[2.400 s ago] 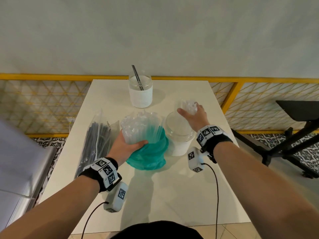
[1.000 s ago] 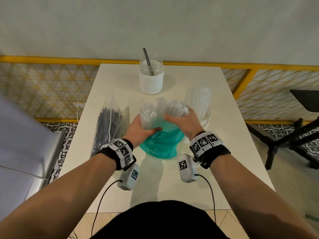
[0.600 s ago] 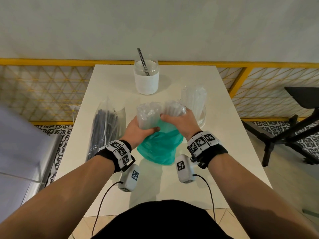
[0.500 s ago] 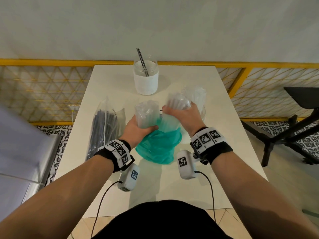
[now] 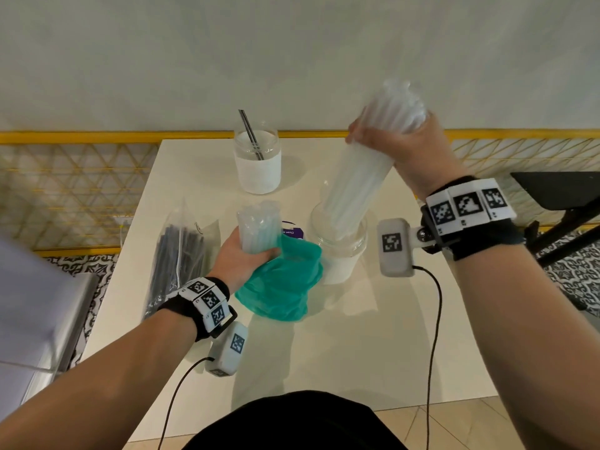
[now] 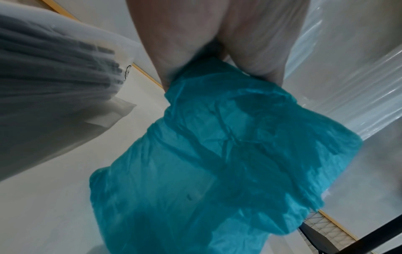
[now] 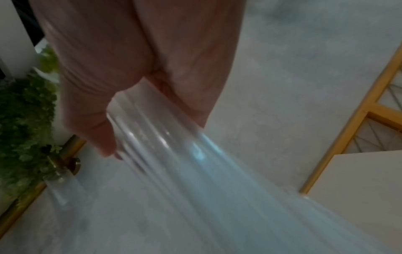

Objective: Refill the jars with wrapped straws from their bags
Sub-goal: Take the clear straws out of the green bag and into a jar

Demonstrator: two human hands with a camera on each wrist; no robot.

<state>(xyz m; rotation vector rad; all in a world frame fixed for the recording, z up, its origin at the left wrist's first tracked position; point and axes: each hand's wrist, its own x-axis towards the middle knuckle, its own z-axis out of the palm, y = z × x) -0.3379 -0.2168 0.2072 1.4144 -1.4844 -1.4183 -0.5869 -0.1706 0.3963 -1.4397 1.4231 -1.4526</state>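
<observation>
My right hand (image 5: pixel 394 142) grips a thick bundle of clear wrapped straws (image 5: pixel 358 177) near its top, tilted, with the lower ends inside the near glass jar (image 5: pixel 339 251). The right wrist view shows the same straws (image 7: pixel 174 154) running out from under the palm. My left hand (image 5: pixel 242 258) holds the remaining clear straws (image 5: pixel 259 225) upright together with the crumpled teal bag (image 5: pixel 285 284) around their lower ends. The teal bag (image 6: pixel 228 154) fills the left wrist view. A second jar (image 5: pixel 258 164) with one dark straw stands at the far middle of the white table (image 5: pixel 324 352).
A clear bag of dark straws (image 5: pixel 181 258) lies along the table's left side, also seen as the dark straw bag (image 6: pixel 54 77) beside my left hand. A yellow lattice railing (image 5: pixel 74 190) runs behind the table. A black stand (image 5: pixel 565 203) is on the right.
My right hand has lifted its share of clear straws out of the teal bag, up and to the right, and set their lower ends in the near jar. The left hand stays on the bag.
</observation>
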